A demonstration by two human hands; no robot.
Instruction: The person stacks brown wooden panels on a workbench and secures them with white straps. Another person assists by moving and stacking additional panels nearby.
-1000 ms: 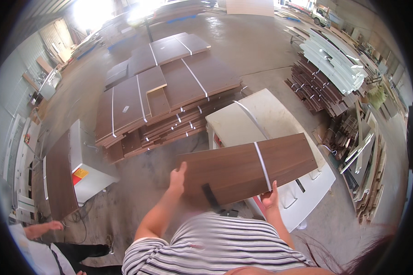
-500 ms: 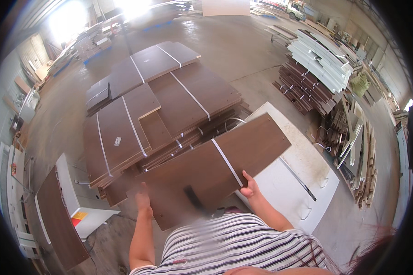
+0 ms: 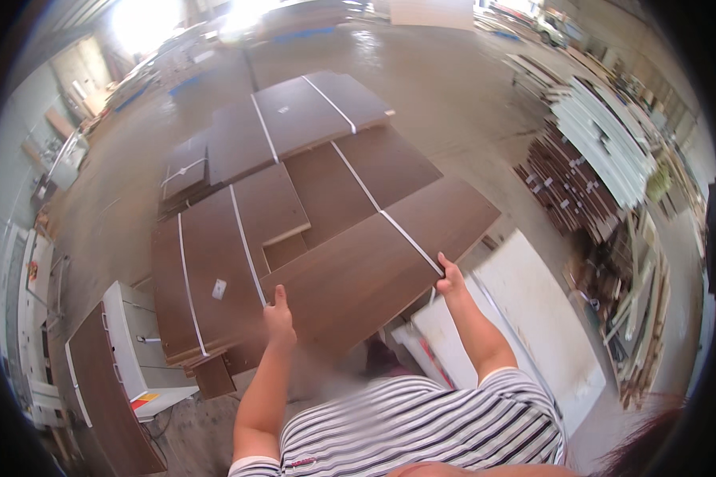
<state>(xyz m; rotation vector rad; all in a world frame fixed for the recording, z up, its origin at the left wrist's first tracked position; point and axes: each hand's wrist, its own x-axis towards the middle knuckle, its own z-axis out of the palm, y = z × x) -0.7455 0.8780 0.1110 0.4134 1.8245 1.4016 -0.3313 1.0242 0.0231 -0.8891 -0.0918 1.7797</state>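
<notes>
A long dark-brown wood panel, bound with a white strap, is held out in front of me, tilted up toward the right. On its near edge, my left hand is closed with the thumb on top and the fingers hidden underneath. Close to the strap, my right hand grips the same edge. The panel's far side overlaps a stack of strapped brown panels; whether it touches them I cannot tell. A second strapped pile lies just beyond.
A white cabinet-like box stands at my right, and another white unit at my left beside a curved-looking brown board. Farther right are piles of pale panels, brown strips and scrap wood. Grey concrete floor stretches beyond.
Both hands have carried the brown panel forward, away from my body and over the near stack. My arms are more outstretched, and the view has shifted.
</notes>
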